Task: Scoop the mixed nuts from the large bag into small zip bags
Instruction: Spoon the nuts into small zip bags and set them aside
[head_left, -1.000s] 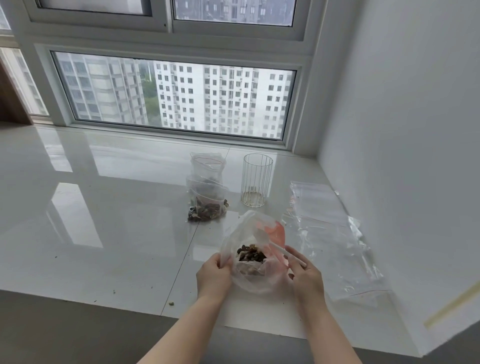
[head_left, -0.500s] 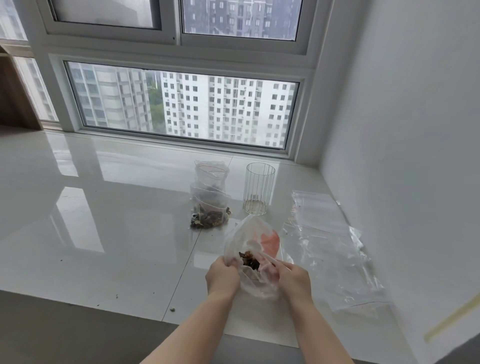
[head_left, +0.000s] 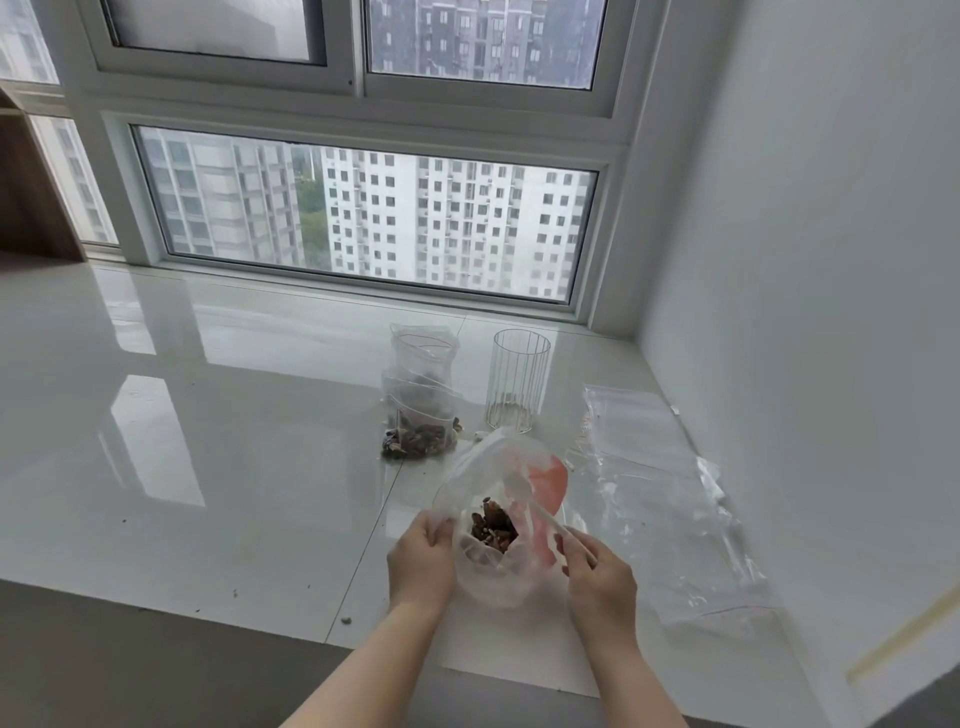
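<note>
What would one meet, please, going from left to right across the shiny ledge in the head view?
Small bags of nuts → glass cup → pile of empty clear bags. The large bag held in both hands overlaps these, so it is left out.

View: one head-worn wide-angle camera, no second view.
Position: above the near edge of the glossy tabletop (head_left: 218, 467).
Facing: forward and down, toward the window (head_left: 363, 218) at 12 o'clock.
Nearness: close over both forearms, entering from 6 o'clock.
Side: white wall (head_left: 805, 260) fills 3 o'clock.
</note>
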